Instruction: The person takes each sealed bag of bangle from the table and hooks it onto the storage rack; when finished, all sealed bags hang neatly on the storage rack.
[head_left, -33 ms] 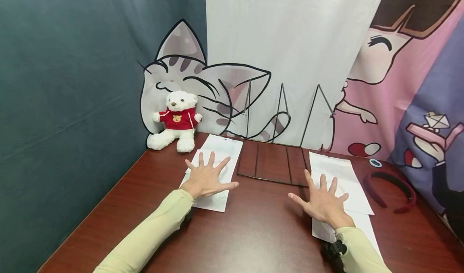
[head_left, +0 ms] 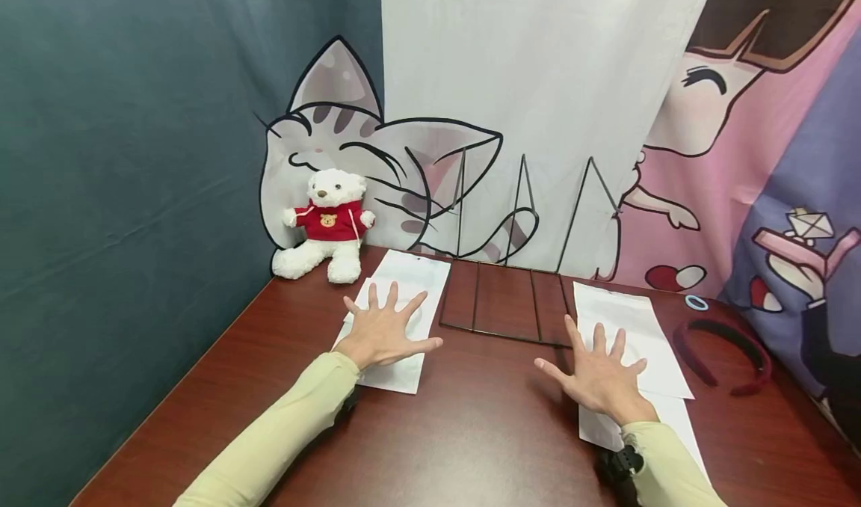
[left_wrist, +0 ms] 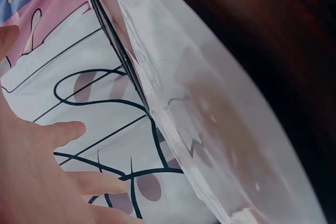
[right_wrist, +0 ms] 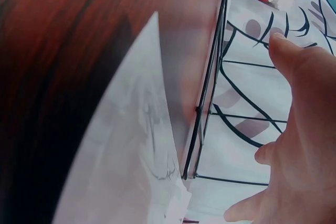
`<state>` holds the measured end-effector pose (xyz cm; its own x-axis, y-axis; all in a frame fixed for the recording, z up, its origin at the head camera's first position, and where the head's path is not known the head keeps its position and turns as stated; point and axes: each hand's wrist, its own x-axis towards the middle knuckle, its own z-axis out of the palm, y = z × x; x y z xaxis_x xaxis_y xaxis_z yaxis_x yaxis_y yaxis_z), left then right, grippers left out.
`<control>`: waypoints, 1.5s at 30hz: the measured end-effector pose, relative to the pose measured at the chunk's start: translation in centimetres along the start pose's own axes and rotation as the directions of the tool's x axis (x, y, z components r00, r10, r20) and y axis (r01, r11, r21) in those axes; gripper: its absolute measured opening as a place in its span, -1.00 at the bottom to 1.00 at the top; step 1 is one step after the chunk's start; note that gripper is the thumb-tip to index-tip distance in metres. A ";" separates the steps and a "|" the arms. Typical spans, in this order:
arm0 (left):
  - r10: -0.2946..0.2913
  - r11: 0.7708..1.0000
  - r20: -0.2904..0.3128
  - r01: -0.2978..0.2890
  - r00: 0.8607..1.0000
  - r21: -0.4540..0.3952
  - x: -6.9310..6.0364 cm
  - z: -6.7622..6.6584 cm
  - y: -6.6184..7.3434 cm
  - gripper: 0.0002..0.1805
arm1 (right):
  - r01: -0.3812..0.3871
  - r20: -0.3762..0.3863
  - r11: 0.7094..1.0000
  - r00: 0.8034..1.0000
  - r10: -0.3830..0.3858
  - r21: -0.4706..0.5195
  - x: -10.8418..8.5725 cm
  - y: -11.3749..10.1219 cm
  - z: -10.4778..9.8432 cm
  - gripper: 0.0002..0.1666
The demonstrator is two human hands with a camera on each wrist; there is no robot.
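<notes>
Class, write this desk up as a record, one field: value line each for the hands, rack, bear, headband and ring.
Left hand: fingers spread, over left papers, holding nothing
Right hand: fingers spread, over right papers, holding nothing
Rack: black wire, at the back between the papers
Bear: white, red top, back left of the desk
Headband: dark red, right of the right papers
Ring: light blue, behind the headband
</notes>
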<state>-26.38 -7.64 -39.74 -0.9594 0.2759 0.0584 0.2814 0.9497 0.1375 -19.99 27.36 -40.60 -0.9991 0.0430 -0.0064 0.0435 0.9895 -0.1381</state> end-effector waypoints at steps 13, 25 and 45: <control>-0.002 0.998 0.028 0.004 1.000 -0.070 0.6 0.5 -0.1 -0.01 | 0.047 -0.044 0.999 0.998 -0.047 0.005 0.8 1.4 -1.1 0.17; 0.111 0.968 0.014 -0.105 0.994 -0.226 4.1 1.3 1.8 -0.20 | 0.220 -0.076 0.965 0.975 -0.211 0.141 4.2 6.1 -4.2 -0.10; 0.391 0.913 0.217 -0.349 0.894 -0.209 2.7 1.4 2.8 -0.36 | -0.029 0.139 0.992 0.990 0.011 0.126 8.0 15.1 -4.1 -0.12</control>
<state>-28.21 -4.06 -40.55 -0.7516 0.6506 -0.1083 0.5959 0.7402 0.3115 -27.33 43.22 -38.64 -0.9887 0.0340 -0.1460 0.0718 0.9625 -0.2617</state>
